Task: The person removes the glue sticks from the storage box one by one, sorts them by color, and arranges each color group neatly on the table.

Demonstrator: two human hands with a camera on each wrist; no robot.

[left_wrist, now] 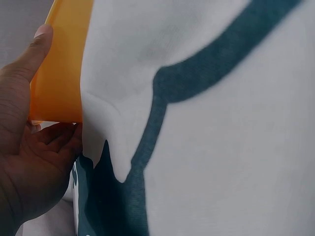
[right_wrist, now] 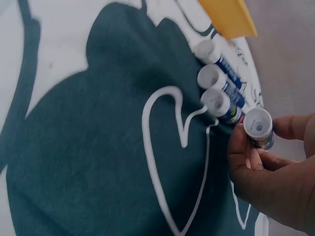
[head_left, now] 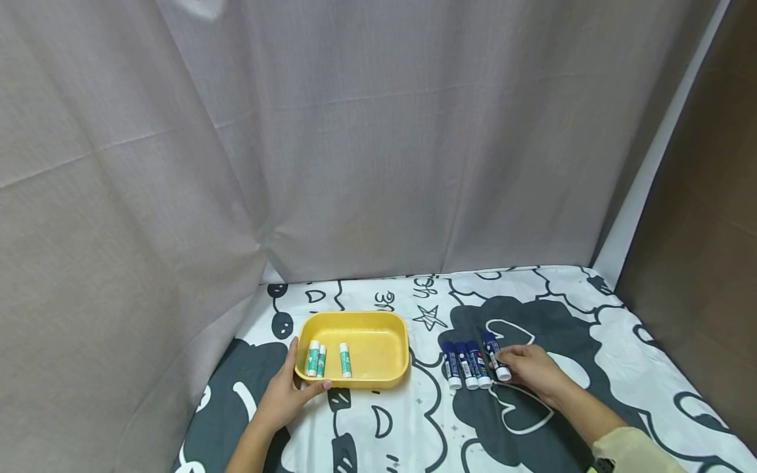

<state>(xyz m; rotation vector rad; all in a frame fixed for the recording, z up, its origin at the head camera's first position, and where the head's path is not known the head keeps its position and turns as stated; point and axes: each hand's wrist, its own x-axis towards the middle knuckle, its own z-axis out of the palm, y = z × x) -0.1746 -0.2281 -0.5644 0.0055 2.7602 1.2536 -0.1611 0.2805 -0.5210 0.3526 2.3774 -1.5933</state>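
Note:
My left hand (head_left: 282, 399) grips the near-left corner of a shallow yellow tray (head_left: 381, 380), its thumb along the near side and its fingers at the left side. Inside the tray, toward the left, lie three green-and-white glue sticks (head_left: 345, 360), two of them side by side. Off to the right, my right hand (head_left: 535, 371) pinches a blue glue stick (right_wrist: 258, 123) with a white base between thumb and fingers. Three similar blue glue sticks (head_left: 466, 365) lie in a row just left of it, white ends toward me.
A black-and-white patterned cloth (head_left: 414, 427) covers the table. Grey fabric (head_left: 378, 164) hangs behind and along the left, and a brown panel (head_left: 698, 263) stands on the right. Patterned cloth lies between the tray and the blue glue sticks.

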